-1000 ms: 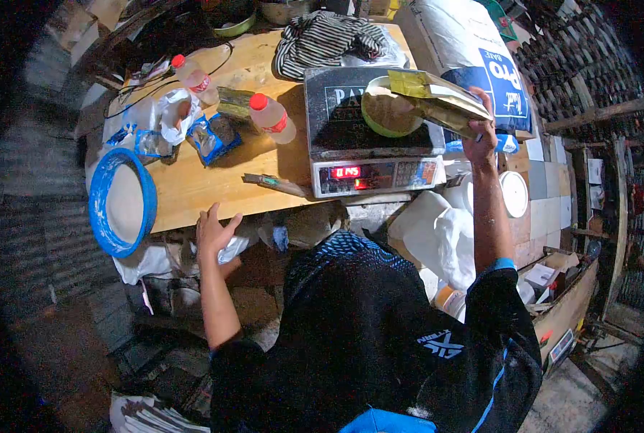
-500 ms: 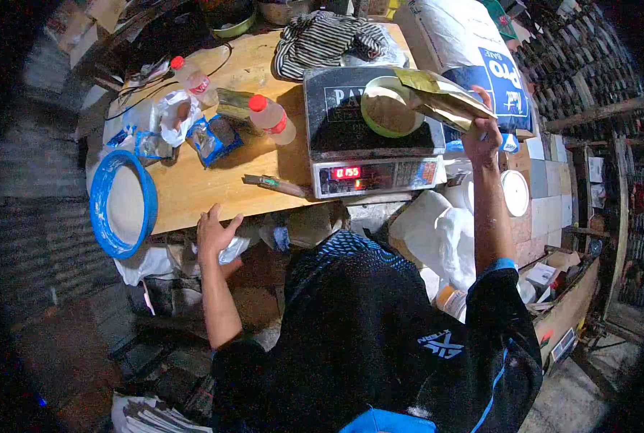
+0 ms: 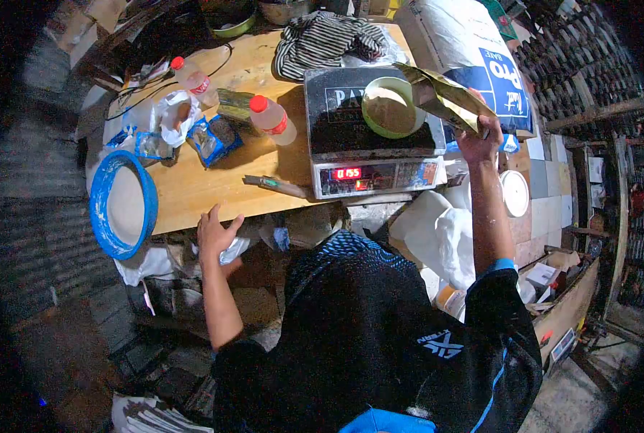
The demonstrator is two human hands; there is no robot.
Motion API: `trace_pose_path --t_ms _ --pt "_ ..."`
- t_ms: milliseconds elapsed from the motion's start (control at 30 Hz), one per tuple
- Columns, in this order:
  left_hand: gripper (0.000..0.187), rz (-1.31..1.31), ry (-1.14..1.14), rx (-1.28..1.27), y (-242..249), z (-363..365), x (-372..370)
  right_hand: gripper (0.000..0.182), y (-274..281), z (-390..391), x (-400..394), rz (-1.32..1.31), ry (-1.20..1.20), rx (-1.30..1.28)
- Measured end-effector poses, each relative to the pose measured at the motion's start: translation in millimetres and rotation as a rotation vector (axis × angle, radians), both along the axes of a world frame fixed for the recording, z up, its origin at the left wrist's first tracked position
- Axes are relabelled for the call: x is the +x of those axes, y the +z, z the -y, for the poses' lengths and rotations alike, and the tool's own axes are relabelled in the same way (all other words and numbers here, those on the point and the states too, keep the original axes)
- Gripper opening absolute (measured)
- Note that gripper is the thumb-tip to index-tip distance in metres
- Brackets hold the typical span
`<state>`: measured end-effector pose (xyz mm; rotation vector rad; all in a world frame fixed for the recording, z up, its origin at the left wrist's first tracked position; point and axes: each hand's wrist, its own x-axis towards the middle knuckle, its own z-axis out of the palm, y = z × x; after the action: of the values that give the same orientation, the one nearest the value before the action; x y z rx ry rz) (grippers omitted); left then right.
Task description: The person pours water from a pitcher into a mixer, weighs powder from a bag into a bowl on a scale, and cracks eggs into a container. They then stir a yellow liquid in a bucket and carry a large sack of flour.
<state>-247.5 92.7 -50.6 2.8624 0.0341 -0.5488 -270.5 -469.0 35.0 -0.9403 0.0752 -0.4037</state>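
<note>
Tabletop (image 3: 199,191) bright, floor (image 3: 69,346) dim; grainy shadows, black corners, fisheye bending at edges.

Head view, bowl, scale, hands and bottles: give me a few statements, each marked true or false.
1. The green bowl sits on the scale. True.
2. The right hand holds a gold-coloured packet. True.
3. The left hand also grips the packet. False: it holds nothing, fingers spread near the edge of the table.
4. Both plastic bottles have green caps. False: both caps are red.
5. The scale's display is lit. True.
</note>
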Motion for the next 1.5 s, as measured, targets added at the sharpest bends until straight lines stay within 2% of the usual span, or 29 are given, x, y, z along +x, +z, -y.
trace_pose_path --t_ms 100,233,600,867,1033,1133,1200,1300,1433,1500 --pt "0.081 0.001 0.000 0.010 -2 0 0 0.068 3 -5 -2 0.049 0.107 0.070" --pt "0.082 -0.013 0.010 0.006 2 1 0 0.063 8 -11 -1 0.050 0.108 0.091" --pt "0.082 -0.051 0.032 -0.014 11 6 0 0.063 17 -19 -1 -0.015 0.024 -0.149" --pt "0.082 -0.063 0.022 -0.018 2 1 1 0.064 10 -8 1 0.031 0.079 -0.175" --pt "0.082 0.031 -0.003 0.025 -13 -5 0 0.064 11 -7 0 0.020 0.119 -0.168" --pt "0.085 -0.057 0.023 -0.022 -6 -2 3 0.064 17 -13 -1 -0.029 0.068 -0.159" --pt "0.085 -0.053 0.026 -0.018 -4 -1 2 0.068 11 -6 2 0.009 0.142 -0.168" --pt "0.085 -0.049 0.028 -0.014 -4 -1 2 0.068 23 -18 -1 -0.012 0.088 -0.190" --pt "0.085 -0.059 0.019 -0.029 -7 -3 3 0.068 1 4 3 0.019 0.137 -0.167" --pt "0.086 -0.054 0.015 -0.031 -7 -3 3 0.064 18 -12 0 -0.016 0.099 -0.193"
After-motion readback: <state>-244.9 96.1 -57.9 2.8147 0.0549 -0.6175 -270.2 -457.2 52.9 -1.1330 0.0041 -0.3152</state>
